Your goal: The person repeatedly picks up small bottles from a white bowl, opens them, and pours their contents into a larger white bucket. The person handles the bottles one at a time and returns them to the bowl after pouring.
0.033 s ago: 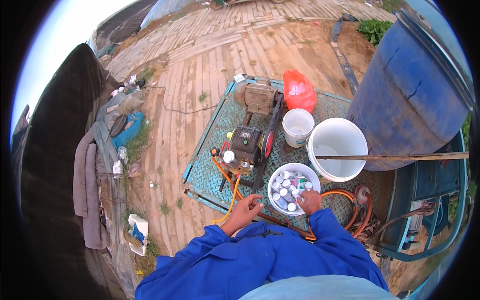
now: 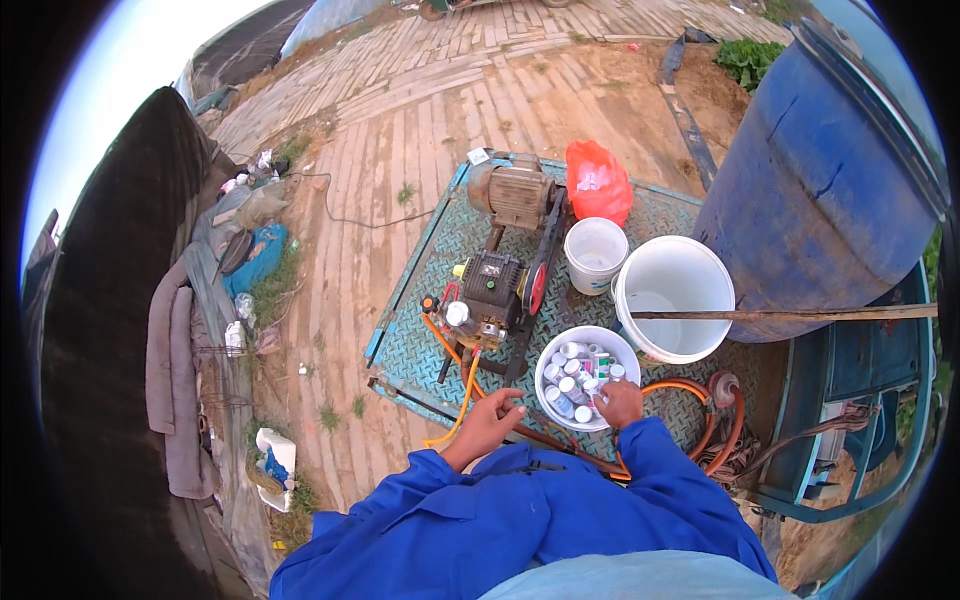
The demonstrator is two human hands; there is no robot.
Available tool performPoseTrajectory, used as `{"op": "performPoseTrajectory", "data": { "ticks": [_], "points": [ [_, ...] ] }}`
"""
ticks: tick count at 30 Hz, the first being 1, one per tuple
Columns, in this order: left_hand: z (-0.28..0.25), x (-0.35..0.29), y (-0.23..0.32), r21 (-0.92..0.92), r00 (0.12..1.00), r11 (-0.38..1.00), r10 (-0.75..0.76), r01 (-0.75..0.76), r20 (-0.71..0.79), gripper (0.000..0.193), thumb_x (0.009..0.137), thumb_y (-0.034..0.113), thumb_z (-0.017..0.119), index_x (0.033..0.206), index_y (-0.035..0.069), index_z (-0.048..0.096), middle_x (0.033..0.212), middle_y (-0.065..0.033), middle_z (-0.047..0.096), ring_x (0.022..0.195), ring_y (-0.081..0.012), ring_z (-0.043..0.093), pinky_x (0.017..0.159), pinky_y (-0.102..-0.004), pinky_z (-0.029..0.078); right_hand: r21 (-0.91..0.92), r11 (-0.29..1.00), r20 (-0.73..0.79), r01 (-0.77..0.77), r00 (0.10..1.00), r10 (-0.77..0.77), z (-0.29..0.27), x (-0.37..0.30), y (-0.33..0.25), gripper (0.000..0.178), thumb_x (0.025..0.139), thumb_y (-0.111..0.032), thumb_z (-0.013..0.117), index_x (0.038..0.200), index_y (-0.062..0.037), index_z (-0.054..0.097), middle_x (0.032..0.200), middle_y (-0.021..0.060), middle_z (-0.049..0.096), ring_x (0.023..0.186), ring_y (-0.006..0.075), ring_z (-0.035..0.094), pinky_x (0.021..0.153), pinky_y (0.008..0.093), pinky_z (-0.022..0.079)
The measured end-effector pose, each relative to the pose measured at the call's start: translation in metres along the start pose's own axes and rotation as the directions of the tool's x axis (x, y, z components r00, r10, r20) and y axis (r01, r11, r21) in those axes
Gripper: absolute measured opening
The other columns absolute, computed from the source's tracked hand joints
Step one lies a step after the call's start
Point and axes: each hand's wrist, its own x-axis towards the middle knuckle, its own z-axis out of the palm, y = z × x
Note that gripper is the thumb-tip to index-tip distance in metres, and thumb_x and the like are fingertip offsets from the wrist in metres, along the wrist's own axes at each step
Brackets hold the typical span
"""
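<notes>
You crouch over a teal diamond-plate metal platform (image 2: pixel 420 340) on weathered plank decking. Your right hand (image 2: pixel 620 403) grips bottles in the round white bucket (image 2: pixel 548 362); beside it, your left hand (image 2: pixel 492 415) hovers loosely curled, empty.

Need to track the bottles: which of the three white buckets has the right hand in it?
The bottle-filled white bucket nearest the person: the right hand reaches in. The large bucket and small bucket beyond show no bottles.
</notes>
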Motion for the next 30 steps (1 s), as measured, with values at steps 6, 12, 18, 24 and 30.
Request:
{"op": "performPoseTrajectory", "data": {
  "ticks": [6, 12, 18, 24, 30],
  "points": [
    [0.012, -0.001, -0.026, 0.050, 0.997, 0.998, -0.051, 0.048, 0.055, 0.043, 0.110, 0.018, 0.074, 0.147, -0.001, 0.064, 0.097, 0.0005, 0.068, 0.085, -0.0062, 0.061, 0.074, -0.0274, 0.052, -0.068, 0.998, 0.134, 0.014, 0.991, -0.005, -0.004, -0.001, 0.001, 0.045, 0.078, -0.039, 0.092, 0.112, -0.0122, 0.079, 0.120, 0.0134, 0.076, 0.113, 0.0381, 0.069, 0.091, 0.0551, 0.056],
    [0.028, -0.001, -0.045, 0.004, 0.992, 0.999, -0.049, 0.049, 0.116, 0.040, 0.109, 0.018, 0.076, 0.143, -0.001, 0.067, 0.103, -0.0018, 0.072, 0.092, -0.0084, 0.065, 0.080, -0.0299, 0.056, -0.327, 0.941, 0.459, 0.092, 0.885, 0.073, 0.014, 0.016, 0.004, 0.136, 0.061, -0.045, 0.104, 0.177, -0.0336, 0.035, 0.182, 0.0199, 0.031, 0.154, 0.0537, 0.045, 0.112, 0.0747, 0.045],
    [0.026, 0.004, -0.062, 0.024, 0.993, 0.997, -0.075, 0.073, 0.096, 0.036, 0.110, 0.019, 0.074, 0.141, 0.000, 0.067, 0.099, 0.0011, 0.068, 0.092, -0.0069, 0.061, 0.081, -0.0282, 0.054, -0.331, 0.942, 0.518, 0.049, 0.844, 0.138, 0.029, 0.021, 0.018, 0.148, 0.058, -0.045, 0.106, 0.181, -0.0320, 0.024, 0.184, 0.0281, 0.021, 0.160, 0.0607, 0.034, 0.116, 0.0708, 0.047],
    [0.040, 0.008, -0.057, 0.038, 0.959, 0.978, -0.210, 0.207, 0.192, 0.041, 0.109, 0.013, 0.074, 0.146, -0.003, 0.064, 0.094, 0.0011, 0.065, 0.081, -0.0058, 0.058, 0.073, -0.0260, 0.050, -0.338, 0.938, 0.514, -0.076, 0.820, 0.251, 0.023, 0.029, -0.001, 0.131, 0.081, -0.085, 0.078, 0.181, -0.0222, 0.024, 0.185, 0.0334, 0.010, 0.166, 0.0643, 0.016, 0.128, 0.0770, 0.025],
    [0.065, 0.037, -0.066, 0.235, 0.970, 0.970, -0.112, 0.060, 0.215, 0.046, 0.104, 0.015, 0.077, 0.145, -0.002, 0.065, 0.098, -0.0107, 0.071, 0.083, -0.0212, 0.068, 0.075, -0.0368, 0.056, -0.363, 0.925, 0.488, -0.115, 0.822, 0.294, 0.046, 0.041, -0.035, 0.134, 0.080, -0.095, 0.069, 0.182, -0.0196, 0.024, 0.185, 0.0337, 0.010, 0.164, 0.0691, 0.010, 0.123, 0.0863, 0.017]
  ]
}}
